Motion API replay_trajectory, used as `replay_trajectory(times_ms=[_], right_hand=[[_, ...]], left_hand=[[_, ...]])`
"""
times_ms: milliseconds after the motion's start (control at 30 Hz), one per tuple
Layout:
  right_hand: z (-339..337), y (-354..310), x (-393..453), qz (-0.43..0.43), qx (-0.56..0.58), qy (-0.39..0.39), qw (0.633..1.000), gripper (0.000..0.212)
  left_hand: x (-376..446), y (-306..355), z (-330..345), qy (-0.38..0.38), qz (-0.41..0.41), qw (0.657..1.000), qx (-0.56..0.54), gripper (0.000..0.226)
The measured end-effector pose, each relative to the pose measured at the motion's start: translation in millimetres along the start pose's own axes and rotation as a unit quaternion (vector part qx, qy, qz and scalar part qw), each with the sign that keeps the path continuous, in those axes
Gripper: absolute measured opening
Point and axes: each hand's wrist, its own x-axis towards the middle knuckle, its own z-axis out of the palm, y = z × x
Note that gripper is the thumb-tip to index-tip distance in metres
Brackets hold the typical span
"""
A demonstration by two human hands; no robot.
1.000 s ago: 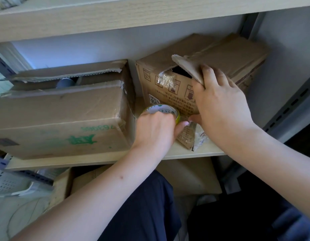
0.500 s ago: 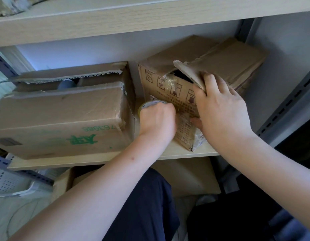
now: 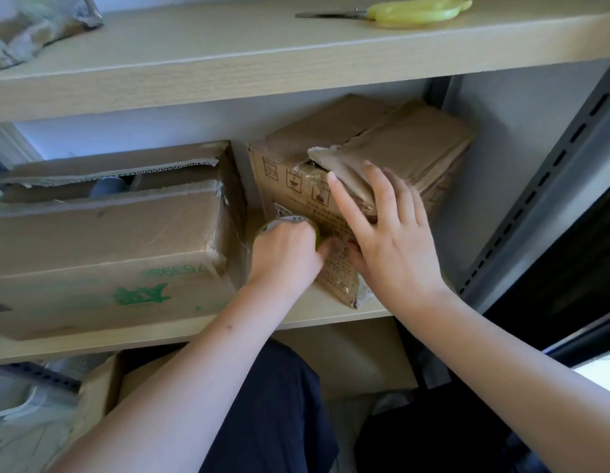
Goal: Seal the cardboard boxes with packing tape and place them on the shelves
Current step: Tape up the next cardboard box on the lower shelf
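Tape roll point(image 3: 290, 222) mostly hidden in left grip point(image 3: 286, 254); right grip point(image 3: 382, 233) flat on box point(image 3: 392, 145).

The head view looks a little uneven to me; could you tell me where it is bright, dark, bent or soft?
Head view: bright at the upper shelf; dark at lower right under the right hand; wide-angle bend along the shelf edges; small box print too soft to read; left hand sharp.
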Motion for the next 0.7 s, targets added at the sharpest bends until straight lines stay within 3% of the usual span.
replay_trajectory(times_ms=[200, 467, 533, 633, 700], right_hand=[[-2, 4, -1, -0.016, 0.005, 0.004, 1.0, 0.073], [-18, -17, 7, 0.037, 0.018, -0.025, 0.999, 0.08], [-34, -20, 3, 0.007, 0.063, 0.033, 0.997, 0.064], [-85, -24, 10, -0.083, 0.122, 0.198, 0.969, 0.029], [-122, -18, 32, -0.065, 0.14, 0.29, 0.945, 0.02]], left_hand=[[-5, -21, -16, -0.13, 0.041, 0.989, -0.051, 0.022], [-1, 0, -6, -0.053, 0.042, 0.997, 0.028, 0.023], [3, 0, -3, -0.088, 0.024, 0.995, 0.028, 0.021], [-2, -7, -3, -0.115, 0.038, 0.993, 0.001, 0.028], [-8, -12, -8, -0.101, 0.045, 0.991, -0.072, 0.032]])
